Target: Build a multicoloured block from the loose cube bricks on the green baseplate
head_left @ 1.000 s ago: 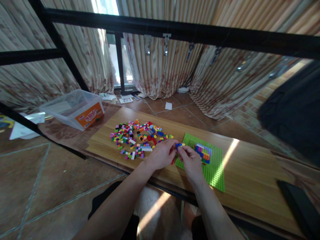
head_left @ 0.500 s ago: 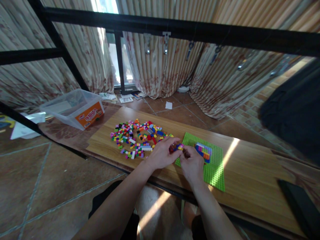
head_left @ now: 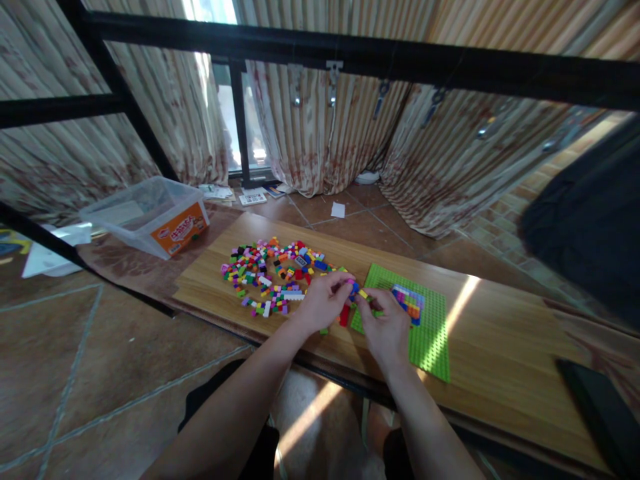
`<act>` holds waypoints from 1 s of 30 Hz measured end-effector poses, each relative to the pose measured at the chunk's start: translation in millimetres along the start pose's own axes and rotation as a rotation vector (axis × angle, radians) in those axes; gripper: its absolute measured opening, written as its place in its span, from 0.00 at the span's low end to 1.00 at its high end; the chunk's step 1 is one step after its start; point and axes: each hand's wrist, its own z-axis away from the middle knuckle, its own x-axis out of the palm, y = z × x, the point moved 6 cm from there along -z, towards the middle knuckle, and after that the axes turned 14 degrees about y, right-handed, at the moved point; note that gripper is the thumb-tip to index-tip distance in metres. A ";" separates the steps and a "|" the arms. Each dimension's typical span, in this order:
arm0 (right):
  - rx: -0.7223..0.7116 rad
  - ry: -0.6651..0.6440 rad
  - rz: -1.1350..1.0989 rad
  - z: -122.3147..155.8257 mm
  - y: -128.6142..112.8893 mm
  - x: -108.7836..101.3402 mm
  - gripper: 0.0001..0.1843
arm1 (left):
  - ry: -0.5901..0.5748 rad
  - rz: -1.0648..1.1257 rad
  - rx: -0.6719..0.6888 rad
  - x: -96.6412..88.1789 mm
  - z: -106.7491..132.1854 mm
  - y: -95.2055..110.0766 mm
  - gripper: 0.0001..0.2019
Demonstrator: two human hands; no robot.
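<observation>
My left hand (head_left: 326,303) is closed, its thumb and fingers pinching a small blue toy brick (head_left: 355,288). Close against it, a yellow toy brick (head_left: 363,293) sits at the fingertips of my right hand (head_left: 384,325), which is closed in a pinch. Whether the two bricks are joined I cannot tell. Both hands are above the left edge of a green baseplate (head_left: 435,340). A flat build of many colours (head_left: 411,305) is on that plate, partly hidden by my right hand. A red brick (head_left: 344,315) lies below my left hand.
Loose toy bricks (head_left: 265,273) are spread over the wooden board (head_left: 500,347) on the left. A clear plastic bin (head_left: 145,213) with an orange label stands beyond them. A dark flat object (head_left: 595,407) lies at the right end. A black rail (head_left: 320,43) crosses above.
My hands have moved slightly apart, and the blue and yellow bricks between them show more plainly. The red brick under my left hand has come into view.
</observation>
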 end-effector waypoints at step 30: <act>0.811 -0.014 -0.732 19.1 18.4 26.0 0.12 | -0.070 0.242 -0.338 15.9 6.4 -16.4 0.11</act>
